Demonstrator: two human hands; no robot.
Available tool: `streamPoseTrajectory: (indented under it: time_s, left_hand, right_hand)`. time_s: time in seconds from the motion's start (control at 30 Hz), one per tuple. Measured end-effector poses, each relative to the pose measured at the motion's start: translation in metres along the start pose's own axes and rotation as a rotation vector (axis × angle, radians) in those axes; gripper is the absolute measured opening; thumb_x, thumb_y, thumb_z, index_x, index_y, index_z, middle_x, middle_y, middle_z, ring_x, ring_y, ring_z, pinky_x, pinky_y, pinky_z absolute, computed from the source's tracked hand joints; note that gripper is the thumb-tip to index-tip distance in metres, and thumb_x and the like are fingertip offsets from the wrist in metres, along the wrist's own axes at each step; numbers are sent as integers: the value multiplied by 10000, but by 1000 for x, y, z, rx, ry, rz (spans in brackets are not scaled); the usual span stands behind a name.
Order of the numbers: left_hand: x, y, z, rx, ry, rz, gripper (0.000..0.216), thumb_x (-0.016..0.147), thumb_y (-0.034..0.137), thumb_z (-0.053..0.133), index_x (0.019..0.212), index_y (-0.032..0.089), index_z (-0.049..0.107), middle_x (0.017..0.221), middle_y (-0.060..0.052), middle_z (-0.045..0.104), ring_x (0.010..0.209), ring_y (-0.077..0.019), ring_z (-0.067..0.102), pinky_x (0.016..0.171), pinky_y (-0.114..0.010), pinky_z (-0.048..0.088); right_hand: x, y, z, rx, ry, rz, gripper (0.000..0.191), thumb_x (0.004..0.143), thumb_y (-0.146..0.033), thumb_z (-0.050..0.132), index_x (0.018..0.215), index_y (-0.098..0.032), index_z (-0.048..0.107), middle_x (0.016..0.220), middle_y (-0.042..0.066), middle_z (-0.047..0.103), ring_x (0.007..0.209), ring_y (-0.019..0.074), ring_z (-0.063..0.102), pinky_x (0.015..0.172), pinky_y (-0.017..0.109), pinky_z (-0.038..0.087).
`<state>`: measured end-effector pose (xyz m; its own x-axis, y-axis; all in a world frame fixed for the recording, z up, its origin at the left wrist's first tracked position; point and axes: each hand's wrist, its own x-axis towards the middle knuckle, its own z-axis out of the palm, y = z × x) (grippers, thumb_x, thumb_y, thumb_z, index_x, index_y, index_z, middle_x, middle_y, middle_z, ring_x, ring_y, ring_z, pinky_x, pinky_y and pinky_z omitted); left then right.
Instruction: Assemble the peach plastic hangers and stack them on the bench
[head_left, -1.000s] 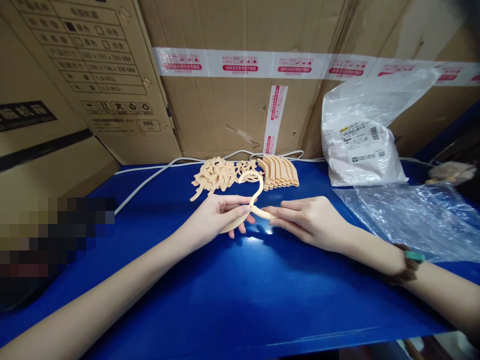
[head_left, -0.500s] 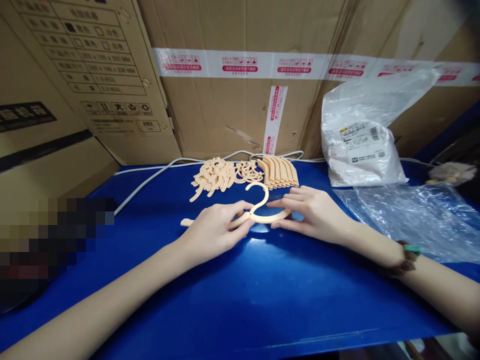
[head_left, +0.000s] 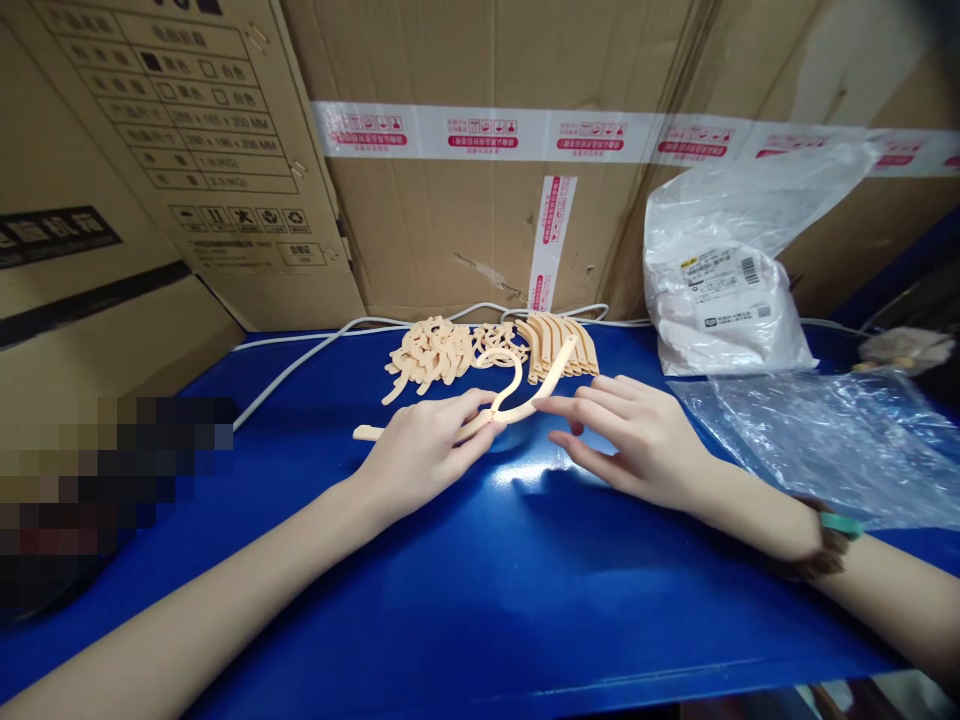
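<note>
And here the wooden-looking hanger (head_left: 517, 411) is gripped at its centre joint by the left hand (head_left: 424, 440), thumb and fingers closed, presumably so that hook (head_left: 518, 372) and arms are kept together. The right hand (head_left: 641, 435) is held half open, nothing enclosed, its index fingertip brought to the hanger's right arm (head_left: 556, 370), perhaps to steady it; the thumb is kept apart. All this is poised over the blue counter (head_left: 465, 600); whether the hanger is rested there cannot be told. Just beyond, a jumbled pile of curved pieces (head_left: 431, 350), a small heap of hooks (head_left: 491, 337) and a neat stack of arms (head_left: 585, 355) are laid side by side, sorted by shape, it seems, for easy reach. Behind, cardboard (head_left: 442, 220) is stood; off right, a white plastic bag (head_left: 724, 320) and clear film (head_left: 810, 430) are set, apparently leaving working room.
</note>
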<state>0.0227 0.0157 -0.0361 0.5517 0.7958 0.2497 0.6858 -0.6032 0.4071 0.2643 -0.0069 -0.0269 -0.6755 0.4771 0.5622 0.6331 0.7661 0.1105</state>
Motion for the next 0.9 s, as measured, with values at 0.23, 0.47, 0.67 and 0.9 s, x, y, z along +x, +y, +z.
streamPoseTrajectory:
  time_s: [0.23, 0.47, 0.67, 0.9]
  left_hand:
    - [-1, 0, 4, 4, 34, 63, 283, 954, 355, 461, 1187, 235, 567, 932, 2, 719, 781, -173, 676, 638, -244, 430]
    - [-5, 1, 6, 32, 79, 163, 224, 943, 349, 492, 1117, 245, 589, 1015, 3, 724, 807, -175, 697, 657, -245, 468]
    - [-6, 1, 7, 12, 48, 182, 245, 938, 335, 503, 1165, 270, 570, 990, 27, 726, 802, -162, 697, 662, -241, 474]
    - [-6, 2, 6, -1, 1, 190, 281, 934, 332, 501, 1189, 246, 583, 1000, 11, 728, 822, -172, 699, 689, -258, 484]
  right_hand:
    - [0, 3, 5, 28, -100, 36, 377, 978, -330, 445, 1301, -147, 513, 967, 76, 677, 836, 199, 592, 726, 315, 438]
    - [0, 5, 9, 34, -138, 61, 433, 979, -369, 440, 1346, -142, 472, 978, 79, 662, 873, 220, 586, 754, 350, 445]
    - [2, 4, 9, 40, -130, 58, 420, 979, -367, 441, 1316, -125, 505, 950, 79, 653, 847, 213, 573, 734, 339, 432]
    - [1, 3, 11, 68, -167, 50, 409, 981, -362, 439, 1308, -131, 521, 950, 71, 647, 839, 203, 561, 735, 328, 404]
